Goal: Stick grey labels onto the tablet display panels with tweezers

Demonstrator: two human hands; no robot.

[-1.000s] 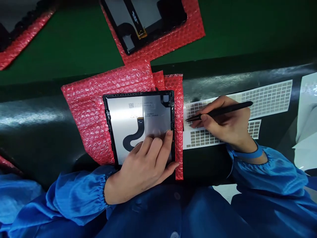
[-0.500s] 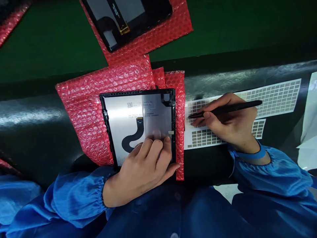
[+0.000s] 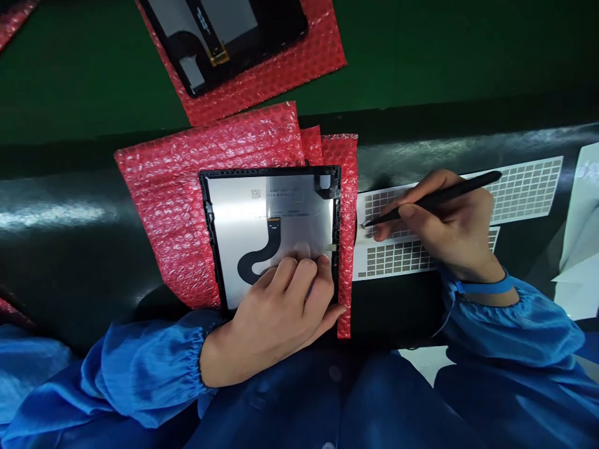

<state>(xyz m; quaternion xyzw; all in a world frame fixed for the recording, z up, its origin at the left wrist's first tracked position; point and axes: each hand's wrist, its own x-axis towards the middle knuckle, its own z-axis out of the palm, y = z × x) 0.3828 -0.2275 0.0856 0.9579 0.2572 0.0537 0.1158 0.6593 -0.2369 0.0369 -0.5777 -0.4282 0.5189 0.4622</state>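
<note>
A tablet display panel (image 3: 299, 231) in a black frame, silver back facing up, lies on pink bubble wrap (image 3: 154, 187). A black curved flex cable (image 3: 253, 262) runs across its back. My left hand (image 3: 281, 305) rests over the panel's lower right part, fingers curled on it and thumb at its edge; the thumb's hold underneath is hidden. My right hand (image 3: 449, 231) pinches slim black tweezers (image 3: 435, 199). Their tip is at the left end of a white sheet of small grey square stickers (image 3: 524, 190). Whether the tip holds a sticker is hard to see.
A second sticker sheet (image 3: 397, 257) lies just below the first. Beyond, another black panel (image 3: 266, 37) sits on pink bubble wrap on the green surface (image 3: 444, 56). White paper (image 3: 580, 231) is at the right edge. A blue strap (image 3: 486, 287) circles my right wrist.
The view has shifted slightly. In my right hand, the tweezers have tilted more steeply, with the rear end higher, while their tip stays over the sheet's left end. My left hand keeps its place on the panel.
</note>
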